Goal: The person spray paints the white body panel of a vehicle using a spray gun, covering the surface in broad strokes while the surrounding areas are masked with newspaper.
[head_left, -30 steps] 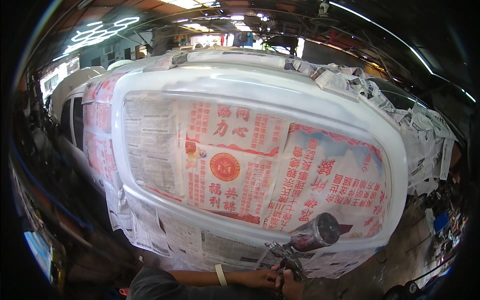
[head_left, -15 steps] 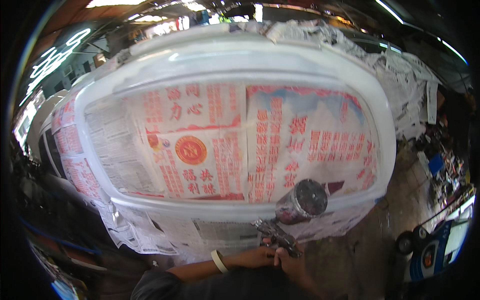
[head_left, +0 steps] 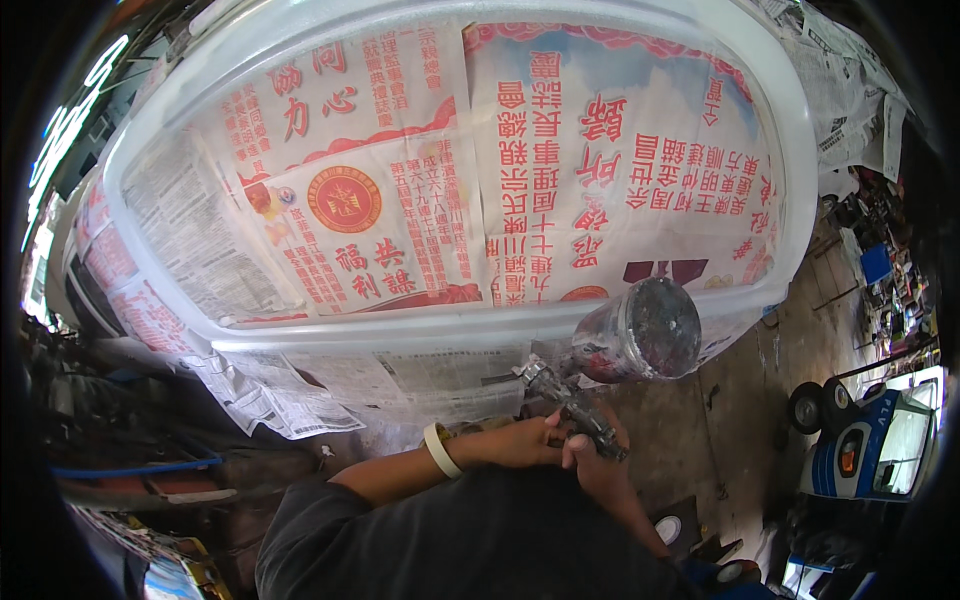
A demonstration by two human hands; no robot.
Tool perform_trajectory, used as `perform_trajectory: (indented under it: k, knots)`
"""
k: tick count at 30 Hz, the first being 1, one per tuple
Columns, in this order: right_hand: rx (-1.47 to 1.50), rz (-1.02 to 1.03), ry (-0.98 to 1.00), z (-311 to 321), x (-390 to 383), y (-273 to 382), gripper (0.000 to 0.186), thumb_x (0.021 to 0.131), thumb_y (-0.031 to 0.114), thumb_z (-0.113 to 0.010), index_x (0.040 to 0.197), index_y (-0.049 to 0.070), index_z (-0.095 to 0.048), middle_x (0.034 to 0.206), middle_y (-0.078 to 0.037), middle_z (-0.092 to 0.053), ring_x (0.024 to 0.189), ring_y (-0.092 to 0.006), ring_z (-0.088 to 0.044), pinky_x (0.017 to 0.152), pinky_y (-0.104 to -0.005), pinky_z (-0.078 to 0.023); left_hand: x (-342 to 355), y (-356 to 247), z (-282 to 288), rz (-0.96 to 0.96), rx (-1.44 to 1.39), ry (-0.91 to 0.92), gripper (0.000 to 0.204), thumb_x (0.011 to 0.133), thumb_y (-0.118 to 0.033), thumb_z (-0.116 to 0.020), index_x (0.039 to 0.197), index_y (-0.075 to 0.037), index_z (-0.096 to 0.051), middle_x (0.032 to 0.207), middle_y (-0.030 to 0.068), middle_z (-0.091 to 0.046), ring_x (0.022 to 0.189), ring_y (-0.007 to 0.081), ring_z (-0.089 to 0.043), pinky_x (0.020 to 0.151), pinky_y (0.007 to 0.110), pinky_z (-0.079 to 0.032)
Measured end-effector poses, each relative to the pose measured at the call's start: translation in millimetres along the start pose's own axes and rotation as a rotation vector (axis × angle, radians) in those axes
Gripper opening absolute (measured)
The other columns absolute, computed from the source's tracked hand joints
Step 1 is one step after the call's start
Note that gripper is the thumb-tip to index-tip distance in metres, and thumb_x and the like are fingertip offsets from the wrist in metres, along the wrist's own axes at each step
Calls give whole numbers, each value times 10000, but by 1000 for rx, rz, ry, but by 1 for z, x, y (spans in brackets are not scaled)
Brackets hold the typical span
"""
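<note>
A grimy metal spray gun (head_left: 574, 402) with a large paint-stained cup (head_left: 655, 330) is held low in front of the white vehicle body (head_left: 400, 324). My right hand (head_left: 602, 470) is wrapped round the gun, its thumb by the gun's rear end. From the left, my left hand (head_left: 520, 443) reaches across with curled fingers against the gun's side; the gun and the other hand partly hide its fingertips. A pale band (head_left: 440, 450) circles my left wrist. Beyond the gun, red-printed paper (head_left: 545, 180) covers the vehicle's window, framed by the white bodywork.
Newspaper sheets (head_left: 285, 395) hang below the window, and more newspaper (head_left: 850, 95) drapes the vehicle's right side. On the right, a blue-and-white vehicle (head_left: 870, 445) stands on the stained concrete floor (head_left: 745, 410). A blue hose or bar (head_left: 140, 470) runs at lower left.
My view has tipped downward, so the papered window sits higher and the floor shows more. Both hands remain at the spray gun, which appears slightly farther right and higher in view.
</note>
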State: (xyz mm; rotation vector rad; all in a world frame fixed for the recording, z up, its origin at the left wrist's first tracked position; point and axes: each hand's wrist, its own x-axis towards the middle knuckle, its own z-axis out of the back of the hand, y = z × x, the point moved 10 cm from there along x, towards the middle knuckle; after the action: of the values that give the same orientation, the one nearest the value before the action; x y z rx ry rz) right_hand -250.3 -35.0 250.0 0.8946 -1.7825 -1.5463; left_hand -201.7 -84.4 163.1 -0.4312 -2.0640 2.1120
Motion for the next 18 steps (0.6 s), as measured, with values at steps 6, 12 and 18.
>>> perform_trajectory:
  k: [6, 12, 18]
  knots:
    - [31, -14, -25, 0, 1, 3, 373, 959, 168, -710, 1260, -28, -613, 999, -56, -702, 710, -59, -591, 588, -223, -494, 3, 14, -2, 90, -10, 55, 247, 1004, -262, -640, 1143, -61, -672, 1193, 89, -691, 1175, 215, -629, 1070, 361, -443]
    - [-159, -130, -114, 5, 4, -6, 351, 967, 155, -714, 1248, -35, -623, 978, -83, -704, 771, -112, -632, 666, -281, -529, 3, 10, -3, -37, 171, 4, 294, 1011, -244, -632, 1206, -25, -628, 1118, 121, -679, 1128, 265, -641, 1033, 382, -462]
    - [-378, -37, -162, 1, 19, -10, 319, 980, 177, -707, 1229, 0, -614, 886, -42, -652, 653, -79, -539, 569, -270, -466, -14, -2, -4, 68, 177, 51, 389, 1028, -237, -598, 1338, -2, -586, 1283, 216, -651, 1224, 319, -608, 1065, 409, -450]
